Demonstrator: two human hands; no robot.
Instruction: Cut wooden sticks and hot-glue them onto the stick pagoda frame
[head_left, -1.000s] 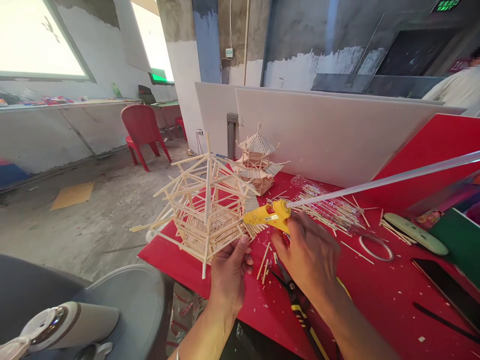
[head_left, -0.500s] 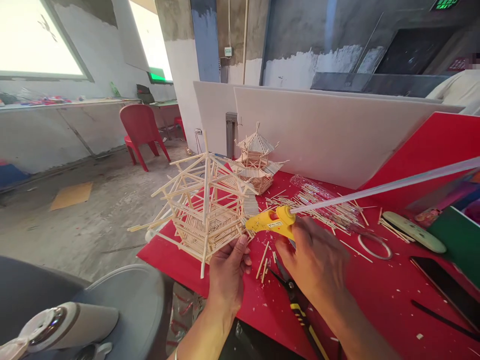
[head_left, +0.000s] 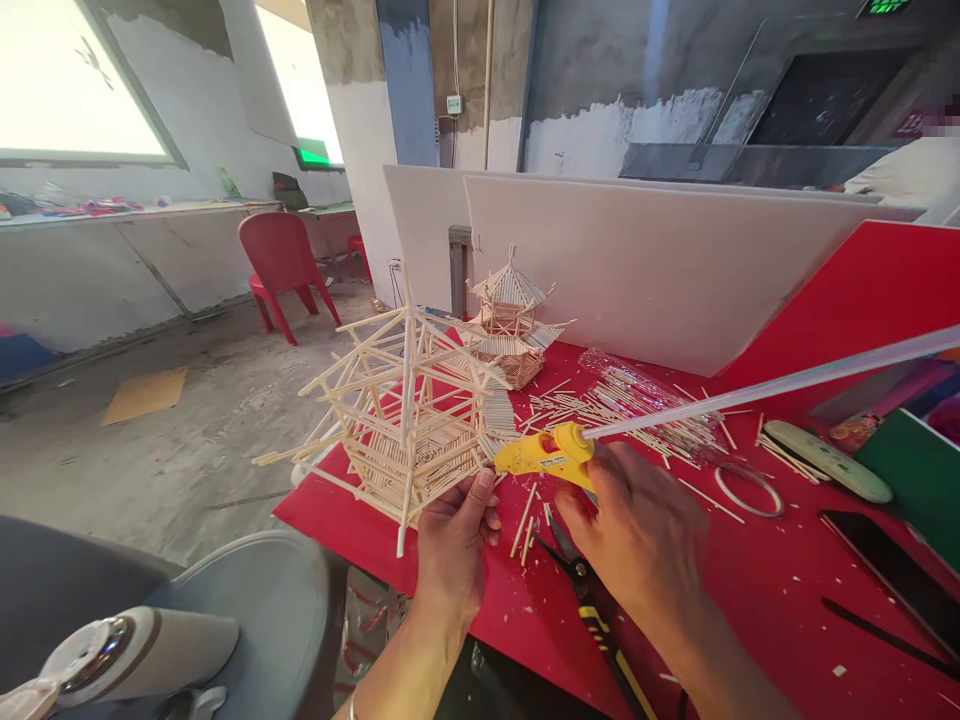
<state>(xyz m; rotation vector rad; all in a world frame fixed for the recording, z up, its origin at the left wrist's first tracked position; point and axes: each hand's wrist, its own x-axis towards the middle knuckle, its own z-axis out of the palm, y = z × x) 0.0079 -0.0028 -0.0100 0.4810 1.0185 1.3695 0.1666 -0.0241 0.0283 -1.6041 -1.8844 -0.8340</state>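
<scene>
My right hand (head_left: 637,535) is wrapped round a yellow hot glue gun (head_left: 544,455), with a long clear glue stick (head_left: 757,385) running out of its back. The gun's nozzle points left, close to the lower right edge of an open-framed pavilion model (head_left: 409,400) built from thin wooden sticks. My left hand (head_left: 454,530) pinches that model's lower front edge between thumb and fingers; exactly which stick it grips is hidden. The model stands near the table's left corner. Just below the gun, several short cut sticks (head_left: 525,525) lie beside black-and-yellow pliers (head_left: 581,575).
Behind stands a second, roofed stick pavilion (head_left: 511,310). Loose sticks with a plastic sleeve (head_left: 652,405), a tape ring (head_left: 748,490), a green case (head_left: 825,460) and a phone (head_left: 896,560) lie on the red tabletop (head_left: 750,620). A bottle (head_left: 150,650) rests on a grey stool (head_left: 285,590).
The glue gun has shifted slightly right and down, its nozzle drawing away a little from the model. My left hand keeps its hold in nearly the same place.
</scene>
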